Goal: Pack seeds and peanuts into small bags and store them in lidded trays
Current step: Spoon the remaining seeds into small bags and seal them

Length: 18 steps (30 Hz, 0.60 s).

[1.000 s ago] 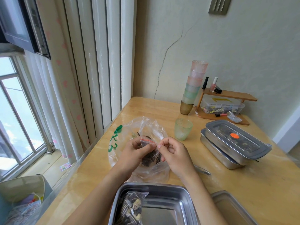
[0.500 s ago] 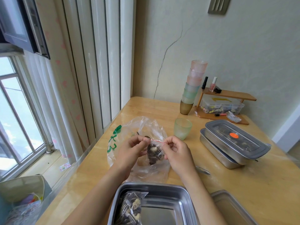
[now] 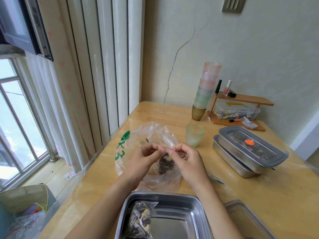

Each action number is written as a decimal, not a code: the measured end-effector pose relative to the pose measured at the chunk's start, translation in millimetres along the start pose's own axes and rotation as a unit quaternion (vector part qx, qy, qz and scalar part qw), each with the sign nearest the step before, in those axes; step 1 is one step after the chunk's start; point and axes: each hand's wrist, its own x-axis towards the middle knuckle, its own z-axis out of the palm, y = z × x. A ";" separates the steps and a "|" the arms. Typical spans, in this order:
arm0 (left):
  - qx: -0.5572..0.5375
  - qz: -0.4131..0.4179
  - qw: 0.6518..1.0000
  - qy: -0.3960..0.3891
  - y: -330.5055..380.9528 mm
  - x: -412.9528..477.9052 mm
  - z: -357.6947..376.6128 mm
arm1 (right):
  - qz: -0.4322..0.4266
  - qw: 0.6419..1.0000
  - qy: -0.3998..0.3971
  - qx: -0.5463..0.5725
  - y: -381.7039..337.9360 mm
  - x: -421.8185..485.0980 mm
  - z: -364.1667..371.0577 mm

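We see a small clear bag (image 3: 166, 163) held up just above the tabletop (image 3: 259, 190), between the two hands. Its lower half is packed with dark striped seeds and a few pale peanuts. A thin red zip strip (image 3: 167, 148) runs along its mouth. The left hand (image 3: 145, 159) pinches one end of that strip and the right hand (image 3: 188, 161) pinches the other, so each grip is closed on the top edge of the bag, thumbs and forefingers together.

Behind and under the small bag lies a large crumpled plastic bag (image 3: 138, 145) with green print, resting on the wood. Nearest to us stands an open steel tray (image 3: 172, 200), and in its left part lies a filled bag (image 3: 140, 219) of the same seeds and peanuts. A flat steel piece (image 3: 245, 218) lies just to the right of the tray; we cannot tell whether it is a lid. Further right, two steel trays are stacked, the upper one (image 3: 250, 149) closed with a grey lid bearing an orange dot.

The tabletop is pale varnished wood set into a corner. A green cup (image 3: 195, 135) stands near the big bag, and a stack of cups (image 3: 205, 90) rises by the wall beside a low wooden shelf (image 3: 241, 98) with small bottles on it and a clear box under it. The cream wall has a long crack (image 3: 174, 66). On the left hang white curtains (image 3: 103, 66) beside a bright window (image 3: 17, 126).
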 end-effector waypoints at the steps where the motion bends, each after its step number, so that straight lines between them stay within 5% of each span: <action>1: -0.001 0.004 1.000 0.001 -0.4 0.1 -0.3 | 0.003 1.000 0.000 0.004 -0.8 -0.3 0.8; 18: 0.023 0.019 0.999 0.017 -0.2 0.0 0.1 | -0.034 0.999 -0.012 -0.019 -4.3 -2.4 1.0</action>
